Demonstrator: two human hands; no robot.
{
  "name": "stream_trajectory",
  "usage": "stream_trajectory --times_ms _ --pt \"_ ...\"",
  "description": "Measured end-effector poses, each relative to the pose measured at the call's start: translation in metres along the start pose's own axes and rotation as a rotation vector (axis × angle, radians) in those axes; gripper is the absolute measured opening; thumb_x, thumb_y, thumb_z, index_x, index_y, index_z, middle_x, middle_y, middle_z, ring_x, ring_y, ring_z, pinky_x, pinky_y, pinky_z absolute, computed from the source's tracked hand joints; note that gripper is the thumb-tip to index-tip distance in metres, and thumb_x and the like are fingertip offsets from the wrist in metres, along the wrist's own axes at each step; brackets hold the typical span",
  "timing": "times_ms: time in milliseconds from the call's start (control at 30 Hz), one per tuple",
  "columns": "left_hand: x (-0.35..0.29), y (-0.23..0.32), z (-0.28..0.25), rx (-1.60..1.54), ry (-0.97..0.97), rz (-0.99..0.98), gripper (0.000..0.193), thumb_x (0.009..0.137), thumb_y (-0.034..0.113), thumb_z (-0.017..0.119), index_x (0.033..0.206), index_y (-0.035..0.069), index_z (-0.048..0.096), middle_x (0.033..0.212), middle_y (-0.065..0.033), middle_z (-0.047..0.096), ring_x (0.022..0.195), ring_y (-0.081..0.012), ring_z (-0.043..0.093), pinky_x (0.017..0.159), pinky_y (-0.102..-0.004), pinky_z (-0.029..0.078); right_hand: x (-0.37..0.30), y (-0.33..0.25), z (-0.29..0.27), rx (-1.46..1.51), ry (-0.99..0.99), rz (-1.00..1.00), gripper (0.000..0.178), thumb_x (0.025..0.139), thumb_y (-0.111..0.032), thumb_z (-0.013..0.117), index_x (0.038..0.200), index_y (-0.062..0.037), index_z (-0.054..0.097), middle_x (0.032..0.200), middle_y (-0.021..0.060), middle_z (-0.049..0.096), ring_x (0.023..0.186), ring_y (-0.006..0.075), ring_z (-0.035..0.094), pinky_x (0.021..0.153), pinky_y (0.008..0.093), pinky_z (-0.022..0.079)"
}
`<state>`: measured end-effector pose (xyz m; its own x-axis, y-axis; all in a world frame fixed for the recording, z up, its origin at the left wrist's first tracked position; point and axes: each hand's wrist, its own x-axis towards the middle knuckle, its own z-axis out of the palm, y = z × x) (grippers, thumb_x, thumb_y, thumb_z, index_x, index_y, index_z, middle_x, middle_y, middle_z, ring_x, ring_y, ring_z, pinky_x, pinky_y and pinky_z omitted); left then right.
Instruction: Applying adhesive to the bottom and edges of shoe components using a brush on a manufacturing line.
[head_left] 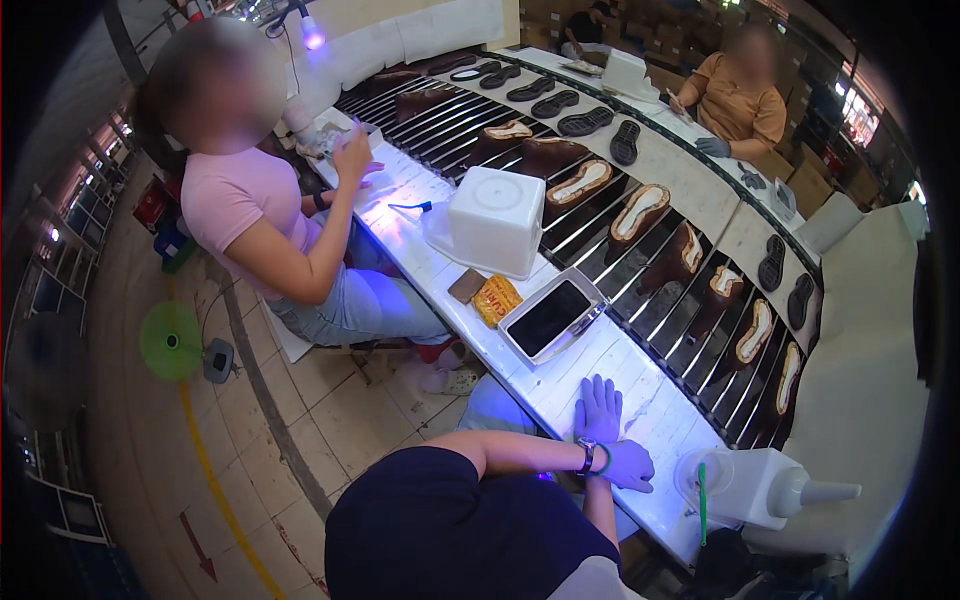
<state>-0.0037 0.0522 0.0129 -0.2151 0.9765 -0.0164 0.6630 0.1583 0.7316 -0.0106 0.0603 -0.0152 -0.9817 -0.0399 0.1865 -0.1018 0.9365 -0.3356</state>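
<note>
My right hand [598, 408], in a pale purple-looking glove, lies flat on the white bench [665, 405] with its fingers stretched away from me. My left forearm crosses over the right one, bearing a wristwatch [587, 457] and a green band. The gloved left hand [629, 466] rests just beyond the right wrist, its fingers bent downward and partly hidden; no object shows in it. Left of my hands is a white shallow tray [513, 331] with a dark inside and a slim tool on its rim. To their right stands a clear cup [690, 468] with a green stick [702, 505].
A white nozzle bottle [775, 485] stands at the right end. Beyond the bench, a slatted roller conveyor [625, 285] carries several brown shoe uppers [637, 213]; soles [624, 143] line the far ledge. A white bin [495, 220] and yellow packet [496, 300] sit left. Co-workers sit left [250, 200] and opposite [740, 100].
</note>
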Motion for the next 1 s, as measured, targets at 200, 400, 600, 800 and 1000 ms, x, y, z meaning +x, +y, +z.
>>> stream_trajectory --times_ms 200,400,600,800,1000 --pt "0.001 0.004 -0.007 -0.019 -0.033 -0.001 0.050 0.087 0.048 0.046 0.079 0.004 0.066 0.076 -0.0150 0.064 0.073 -0.0348 0.063 0.066 -0.0464 0.048 -0.001 0.005 0.004 -0.048 0.054 -0.026 0.045 0.088 -0.020 0.053 0.132 -0.0097 0.051 0.139 0.0137 0.046 0.132 0.0351 0.037 0.111 0.0482 0.025" --pt "-0.003 0.004 -0.010 -0.038 -0.007 0.006 0.050 0.087 0.048 0.047 0.080 0.003 0.066 0.079 -0.0156 0.065 0.075 -0.0346 0.064 0.067 -0.0464 0.049 0.000 0.001 0.002 -0.015 0.050 -0.029 0.045 0.088 -0.019 0.053 0.132 -0.0089 0.050 0.139 0.0140 0.045 0.132 0.0363 0.037 0.111 0.0492 0.024" --pt "-0.003 0.000 -0.003 -0.007 0.002 0.046 0.047 0.090 0.047 0.047 0.081 0.004 0.064 0.076 -0.0162 0.064 0.071 -0.0344 0.063 0.066 -0.0448 0.049 -0.001 -0.003 -0.001 -0.002 0.057 -0.026 0.045 0.088 -0.019 0.053 0.131 -0.0088 0.050 0.140 0.0144 0.045 0.132 0.0373 0.037 0.111 0.0498 0.025" --pt "-0.001 0.010 -0.011 -0.048 -0.043 -0.002 0.048 0.088 0.048 0.047 0.079 0.005 0.066 0.077 -0.0150 0.065 0.074 -0.0346 0.064 0.068 -0.0456 0.049 -0.002 0.005 0.000 -0.047 0.056 -0.015 0.045 0.089 -0.023 0.054 0.132 -0.0096 0.050 0.140 0.0136 0.045 0.132 0.0362 0.037 0.111 0.0500 0.026" --pt "0.003 0.012 -0.018 0.025 -0.176 -0.020 0.049 0.092 0.054 0.043 0.095 0.010 0.066 0.085 -0.0164 0.067 0.080 -0.0356 0.065 0.076 -0.0466 0.049 -0.004 0.006 0.002 -0.044 0.104 -0.040 0.045 0.089 -0.027 0.055 0.131 -0.0108 0.051 0.138 0.0129 0.047 0.130 0.0350 0.039 0.109 0.0502 0.028"
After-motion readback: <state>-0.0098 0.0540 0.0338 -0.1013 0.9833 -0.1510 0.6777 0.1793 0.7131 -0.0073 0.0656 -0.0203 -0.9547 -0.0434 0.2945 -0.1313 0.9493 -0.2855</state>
